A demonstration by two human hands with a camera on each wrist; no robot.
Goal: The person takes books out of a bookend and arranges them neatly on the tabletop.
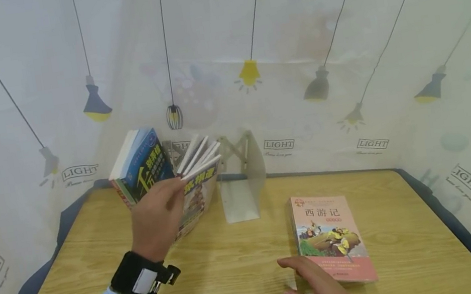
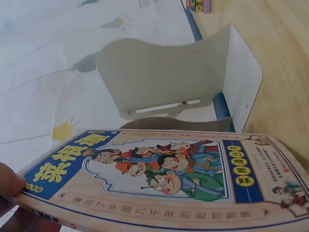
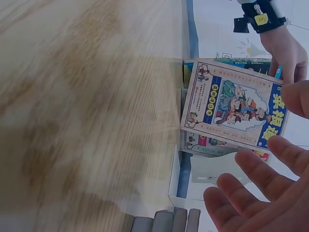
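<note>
My left hand [image 1: 157, 219] pinches the top edge of a thin cartoon-covered book [image 2: 159, 169], its thumb on the cover's blue title band. In the head view this book [image 1: 199, 193] leans beside several others [image 1: 202, 154] whose white page edges fan out. My right hand [image 1: 325, 291] is open at the front of the table, fingers spread, by the lower left corner of a pink book [image 1: 331, 239] lying flat. In the right wrist view that hand [image 3: 265, 193] holds nothing. A white metal bookend [image 1: 241, 199] stands just right of the cartoon-covered book.
Left of the held book, a blue book [image 1: 146, 160] with other volumes stands tilted. The wooden table [image 1: 219, 281] meets a cloth backdrop [image 1: 211, 44] printed with hanging lamps. Grey rounded shapes [image 3: 164, 220] show at the bottom of the right wrist view.
</note>
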